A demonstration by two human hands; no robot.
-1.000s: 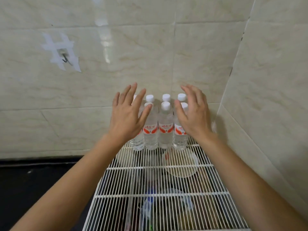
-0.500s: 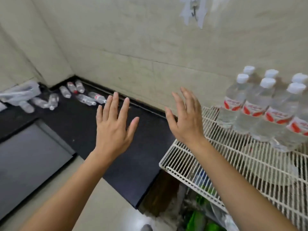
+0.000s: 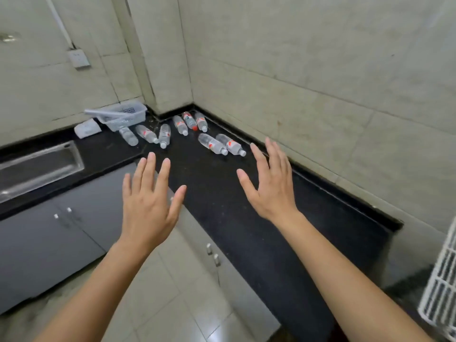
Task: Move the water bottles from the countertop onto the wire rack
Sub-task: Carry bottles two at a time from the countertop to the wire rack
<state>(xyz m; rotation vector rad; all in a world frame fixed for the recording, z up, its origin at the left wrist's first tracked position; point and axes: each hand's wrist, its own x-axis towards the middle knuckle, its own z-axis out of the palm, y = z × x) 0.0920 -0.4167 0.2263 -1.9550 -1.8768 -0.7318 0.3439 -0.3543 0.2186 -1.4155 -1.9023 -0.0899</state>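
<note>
Several clear water bottles with red-and-white labels lie on their sides in the far corner of the black countertop (image 3: 222,193). Nearest to me is a pair (image 3: 222,143); three more (image 3: 190,122) rest against the corner, and another three (image 3: 148,135) lie by a basket. My left hand (image 3: 148,203) is open with fingers spread, held above the counter's front edge. Over the counter, short of the nearest pair, my right hand (image 3: 270,183) is open and empty. Only a corner of the white wire rack (image 3: 441,287) shows at the right edge.
A clear plastic basket (image 3: 123,114) and a white packet (image 3: 86,128) sit at the back left of the counter. A steel sink (image 3: 37,166) is set into the counter at left. Grey cabinet doors (image 3: 61,238) and tiled floor lie below; tiled walls close the corner.
The view has swung left, from the rack with its standing bottles to the counter corner. Both hands stayed open and empty and now reach toward the lying bottles.
</note>
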